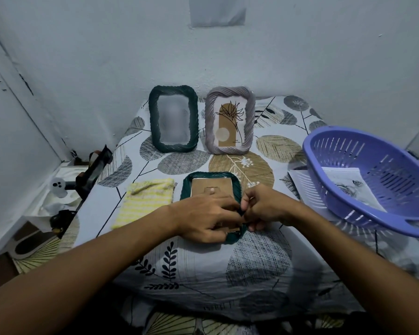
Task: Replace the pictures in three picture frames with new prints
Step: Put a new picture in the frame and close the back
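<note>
A dark green picture frame (187,187) lies face down on the patterned table, its brown backing board (211,186) showing. My left hand (203,215) rests flat on the backing. My right hand (264,205) pinches a small tab at the frame's right edge. Against the wall stand a second dark green frame (173,118) with a blurred picture and a lilac frame (230,120) holding a plant print. New prints (344,182) lie in and under the purple basket (373,180) at the right.
A yellow-and-white striped cloth (146,201) lies left of the face-down frame. A black stand (94,170) and other clutter sit off the table's left edge. The wall is close behind the upright frames.
</note>
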The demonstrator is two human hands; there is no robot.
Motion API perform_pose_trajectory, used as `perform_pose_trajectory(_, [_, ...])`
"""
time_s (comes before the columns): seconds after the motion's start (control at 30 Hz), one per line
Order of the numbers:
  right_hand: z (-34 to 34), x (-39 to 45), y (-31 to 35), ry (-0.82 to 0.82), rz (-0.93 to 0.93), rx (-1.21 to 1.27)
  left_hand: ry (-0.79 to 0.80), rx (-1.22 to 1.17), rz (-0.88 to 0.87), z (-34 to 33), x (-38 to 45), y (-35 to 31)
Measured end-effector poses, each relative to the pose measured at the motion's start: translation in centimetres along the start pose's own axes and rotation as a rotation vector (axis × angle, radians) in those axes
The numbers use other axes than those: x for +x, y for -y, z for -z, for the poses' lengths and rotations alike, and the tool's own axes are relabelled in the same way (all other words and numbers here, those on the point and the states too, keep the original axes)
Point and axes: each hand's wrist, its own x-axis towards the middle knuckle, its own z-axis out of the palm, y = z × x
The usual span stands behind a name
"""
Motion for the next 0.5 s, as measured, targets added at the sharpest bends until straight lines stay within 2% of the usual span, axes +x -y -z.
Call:
perform_pose_trajectory(0.3, [-0.05,0.0,0.11,-0.002,-0.004,0.005,0.016,-0.02,-0.001,0.63,0.12,-0.06])
perform_pose_trajectory(0.5, [-0.02,-0.14,0.2,-0.004,0.015,-0.041,-0.106,-0.102,0.027,0.85,-0.8,0.33])
